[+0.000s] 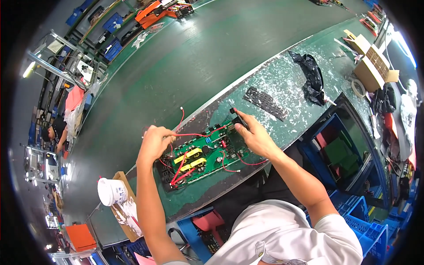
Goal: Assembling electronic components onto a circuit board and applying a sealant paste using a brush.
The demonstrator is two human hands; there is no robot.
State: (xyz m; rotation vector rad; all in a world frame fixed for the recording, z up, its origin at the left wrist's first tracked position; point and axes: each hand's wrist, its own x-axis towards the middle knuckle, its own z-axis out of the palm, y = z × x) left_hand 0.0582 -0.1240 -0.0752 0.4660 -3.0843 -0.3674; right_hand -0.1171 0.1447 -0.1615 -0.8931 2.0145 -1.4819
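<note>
A green circuit board with yellow parts and several red wires lies on the green bench. My left hand rests at the board's far left corner, fingers pinched on a red wire. At the board's right end my right hand grips a small black tool, its tip pointing away from me. Both forearms come up from the lower edge.
A black ribbed strip and a crumpled black bag lie farther right on the bench. A white tub stands on cardboard at the left end. Cardboard boxes sit far right; blue crates below.
</note>
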